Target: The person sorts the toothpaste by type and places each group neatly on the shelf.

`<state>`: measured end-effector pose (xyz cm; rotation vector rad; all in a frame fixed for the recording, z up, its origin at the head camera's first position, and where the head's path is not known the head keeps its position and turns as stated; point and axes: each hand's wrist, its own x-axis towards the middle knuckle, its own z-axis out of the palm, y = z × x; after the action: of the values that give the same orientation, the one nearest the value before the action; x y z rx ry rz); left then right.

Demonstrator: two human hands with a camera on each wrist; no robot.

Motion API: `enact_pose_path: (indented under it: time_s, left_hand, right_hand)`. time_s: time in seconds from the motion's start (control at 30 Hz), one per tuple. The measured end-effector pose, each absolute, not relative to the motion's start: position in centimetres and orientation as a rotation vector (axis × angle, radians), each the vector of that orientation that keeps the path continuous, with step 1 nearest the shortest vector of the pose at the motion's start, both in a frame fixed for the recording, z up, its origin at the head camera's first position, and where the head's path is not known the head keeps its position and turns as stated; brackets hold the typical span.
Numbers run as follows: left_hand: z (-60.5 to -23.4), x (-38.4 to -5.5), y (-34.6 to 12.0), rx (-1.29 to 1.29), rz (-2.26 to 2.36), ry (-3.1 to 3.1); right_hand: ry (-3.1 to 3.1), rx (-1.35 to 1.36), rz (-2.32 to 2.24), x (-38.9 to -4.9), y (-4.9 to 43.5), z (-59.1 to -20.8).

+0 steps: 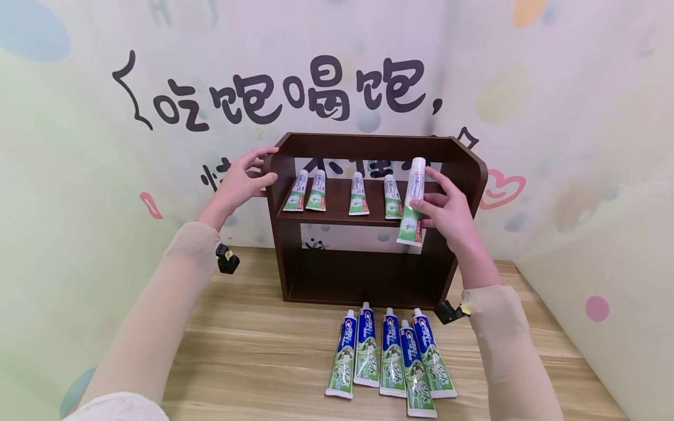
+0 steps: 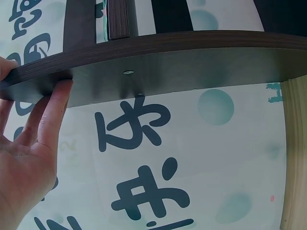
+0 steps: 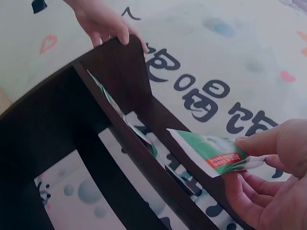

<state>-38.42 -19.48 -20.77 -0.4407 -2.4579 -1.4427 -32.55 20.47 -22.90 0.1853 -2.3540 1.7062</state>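
Observation:
My right hand (image 1: 447, 213) pinches a white and green toothpaste tube (image 1: 413, 202) between thumb and fingers. The tube is held cap up, in front of the right end of the upper tier of a dark brown wooden shelf (image 1: 363, 219). Its green crimped end (image 3: 206, 151) shows in the right wrist view. Several matching toothpaste tubes (image 1: 358, 196) lean back in a row on that tier. My left hand (image 1: 239, 184) grips the shelf's left side panel near the top; in the left wrist view its fingers (image 2: 50, 117) touch the panel's outer face.
Several blue and green toothpaste tubes (image 1: 392, 354) lie side by side on the wooden table (image 1: 253, 351) in front of the shelf, some overlapping. A printed wall covering (image 1: 210, 47) with large dark characters stands close behind, with light walls at both sides.

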Motion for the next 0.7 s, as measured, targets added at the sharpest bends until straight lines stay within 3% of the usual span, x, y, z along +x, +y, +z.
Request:
enact_pose_path:
  time_s: [0.7]
  left_hand:
    - [-20.8, -38.3, -19.6, -0.439, -1.46, -2.462]
  right_hand:
    - [-2.318, 0.093, 1.788, -38.1, 22.3, -22.5]
